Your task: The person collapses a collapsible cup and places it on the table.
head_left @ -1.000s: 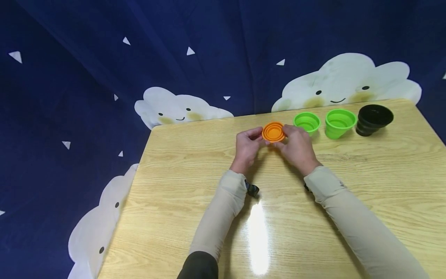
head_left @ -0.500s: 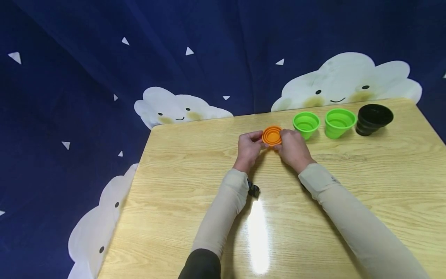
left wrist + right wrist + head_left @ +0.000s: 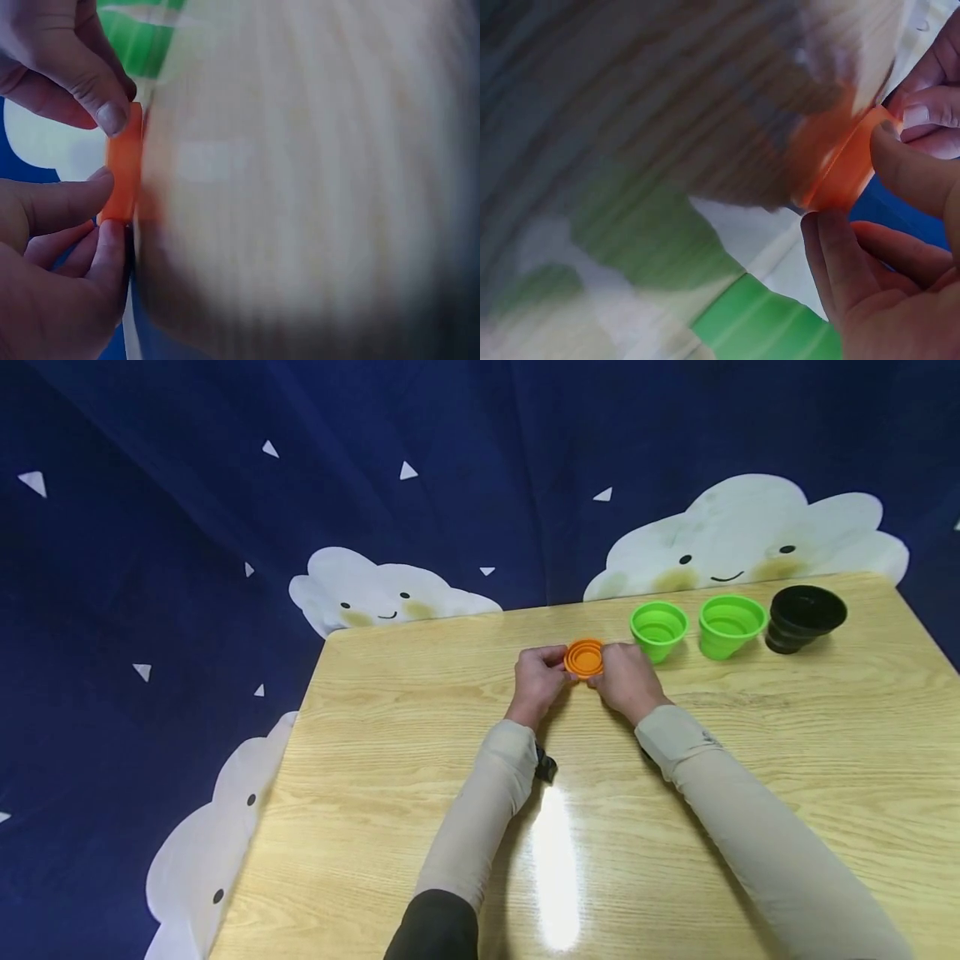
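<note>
An orange collapsible cup (image 3: 583,660), folded into a flat ringed disc, is at the far middle of the table. My left hand (image 3: 535,683) pinches its left edge between thumb and fingers. On the opposite side my right hand (image 3: 628,680) grips the right edge and covers part of the rim. Seen edge-on in the left wrist view, the cup (image 3: 124,165) is a thin orange band between both hands. The right wrist view shows the right thumb and fingers on the orange cup (image 3: 847,169), low over the glossy tabletop.
Just right of the orange cup stands a green collapsible cup (image 3: 660,628), expanded. A second green cup (image 3: 732,625) and a wider black cup (image 3: 806,617) continue the row. Behind the wooden table (image 3: 390,735) hangs a dark blue curtain (image 3: 450,460) with cloud prints.
The orange cup has come slightly nearer to me, staying folded. My right hand has shifted left and nearer, its fingers covering more of the rim. My left hand has moved slightly right.
</note>
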`<state>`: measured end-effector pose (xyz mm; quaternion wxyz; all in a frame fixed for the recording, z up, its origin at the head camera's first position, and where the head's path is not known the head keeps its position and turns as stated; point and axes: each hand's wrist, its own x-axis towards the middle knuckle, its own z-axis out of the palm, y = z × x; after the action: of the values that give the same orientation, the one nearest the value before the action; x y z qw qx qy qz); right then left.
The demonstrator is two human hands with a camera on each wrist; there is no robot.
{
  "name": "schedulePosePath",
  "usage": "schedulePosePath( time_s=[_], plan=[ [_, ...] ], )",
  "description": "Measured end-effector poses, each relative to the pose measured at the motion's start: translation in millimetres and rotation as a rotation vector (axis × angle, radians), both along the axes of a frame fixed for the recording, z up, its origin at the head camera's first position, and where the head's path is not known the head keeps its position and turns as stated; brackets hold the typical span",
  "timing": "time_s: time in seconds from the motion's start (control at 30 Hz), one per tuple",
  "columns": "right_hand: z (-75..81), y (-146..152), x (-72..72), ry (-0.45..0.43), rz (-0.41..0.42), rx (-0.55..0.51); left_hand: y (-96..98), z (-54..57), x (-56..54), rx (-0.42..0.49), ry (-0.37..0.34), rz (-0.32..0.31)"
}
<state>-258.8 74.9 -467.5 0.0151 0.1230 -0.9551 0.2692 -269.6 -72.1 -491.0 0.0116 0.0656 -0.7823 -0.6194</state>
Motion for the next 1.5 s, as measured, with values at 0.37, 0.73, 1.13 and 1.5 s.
schedulePosePath(
  time_s=[0.37,0.73,1.13,1.5],
  plan=[
    [-5.3,1,-1.9,-0.006,-0.012,-0.014,1.1,0.1,-0.5,-0.059,0.004,-0.016],
    [11.7,10,16.3,0.104,-0.005,-0.182,-6.2,16.3,-0.2,-0.138,0.028,-0.019],
    [32.7,48,37.2,0.152,-0.170,-0.337,17.9,41.2,6.4,-0.031,0.111,-0.114],
    [36.4,88,36.2,0.151,-0.268,-0.303,52.8,48.3,3.9,-0.085,0.127,-0.181]
  ],
)
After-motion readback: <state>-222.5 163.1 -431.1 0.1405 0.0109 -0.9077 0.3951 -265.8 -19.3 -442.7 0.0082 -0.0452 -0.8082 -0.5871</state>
